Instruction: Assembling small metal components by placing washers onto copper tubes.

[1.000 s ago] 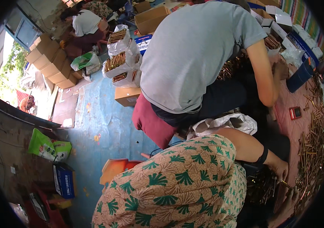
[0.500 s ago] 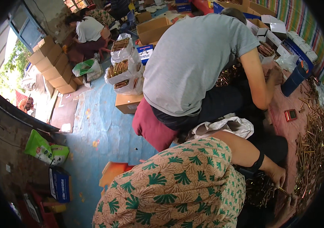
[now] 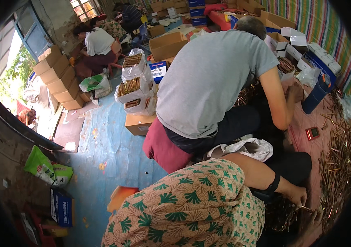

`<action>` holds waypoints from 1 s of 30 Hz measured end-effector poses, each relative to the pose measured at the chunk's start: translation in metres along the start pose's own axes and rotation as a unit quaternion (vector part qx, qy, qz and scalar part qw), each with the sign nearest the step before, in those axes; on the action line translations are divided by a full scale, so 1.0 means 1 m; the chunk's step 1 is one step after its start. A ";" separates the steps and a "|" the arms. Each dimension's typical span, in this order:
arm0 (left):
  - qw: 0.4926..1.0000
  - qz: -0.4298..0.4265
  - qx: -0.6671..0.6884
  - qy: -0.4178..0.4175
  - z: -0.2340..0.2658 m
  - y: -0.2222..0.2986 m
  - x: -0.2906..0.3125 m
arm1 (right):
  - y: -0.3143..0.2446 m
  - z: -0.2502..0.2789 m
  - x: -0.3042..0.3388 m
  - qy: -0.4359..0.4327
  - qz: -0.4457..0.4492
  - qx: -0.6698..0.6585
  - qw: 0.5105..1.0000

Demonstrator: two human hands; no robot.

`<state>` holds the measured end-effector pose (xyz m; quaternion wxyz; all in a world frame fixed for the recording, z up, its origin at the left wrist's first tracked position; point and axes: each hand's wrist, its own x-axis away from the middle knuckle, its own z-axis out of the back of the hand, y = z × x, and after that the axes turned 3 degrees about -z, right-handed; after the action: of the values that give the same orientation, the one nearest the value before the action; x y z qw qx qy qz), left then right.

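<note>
My left hand (image 3: pixel 295 195), with a black band at its wrist, reaches in from my patterned sleeve at the lower right. Its fingers pinch one end of a slim brass-coloured metal rod, like a bolt (image 3: pixel 306 209). At the rod's other end is my right hand (image 3: pixel 316 219), dim and partly cut off, its fingers closed around that tip. Below the left hand lies a dark heap of similar metal pieces (image 3: pixel 280 216). Many more loose brass-coloured rods (image 3: pixel 336 173) cover the right side of the reddish work surface (image 3: pixel 307 158).
A person in a grey shirt (image 3: pixel 212 78) sits just beyond me. A red handheld device (image 3: pixel 312 133) and a dark blue tumbler (image 3: pixel 316 96) stand on the work surface. Bags of rods (image 3: pixel 129 86), stacked cartons (image 3: pixel 60 78) and another seated person (image 3: pixel 99 43) are farther left.
The view has tilted slightly, so the far scene sits a little lower. My hands stay together at the rod, nearly unmoved. The person in grey keeps the same bent posture.
</note>
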<state>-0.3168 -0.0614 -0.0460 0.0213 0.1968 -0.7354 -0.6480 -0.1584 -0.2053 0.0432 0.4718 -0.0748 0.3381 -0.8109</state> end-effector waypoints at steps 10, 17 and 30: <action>0.998 -0.026 -0.055 0.009 0.013 -0.016 -0.002 | 0.101 -0.033 -0.042 -0.191 -0.010 -0.422 0.886; 0.999 0.041 0.011 -0.033 0.028 -0.005 0.012 | 0.038 -0.021 -0.017 -0.055 0.218 0.112 0.968; 0.989 0.137 -0.004 -0.055 0.026 -0.001 0.018 | 0.005 -0.022 -0.013 -0.186 -0.053 -0.213 0.958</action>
<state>-0.3408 -0.0422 -0.0548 0.0698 0.0580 -0.7529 -0.6518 -0.1579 -0.1858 0.0262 0.4554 -0.3407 0.4049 -0.7160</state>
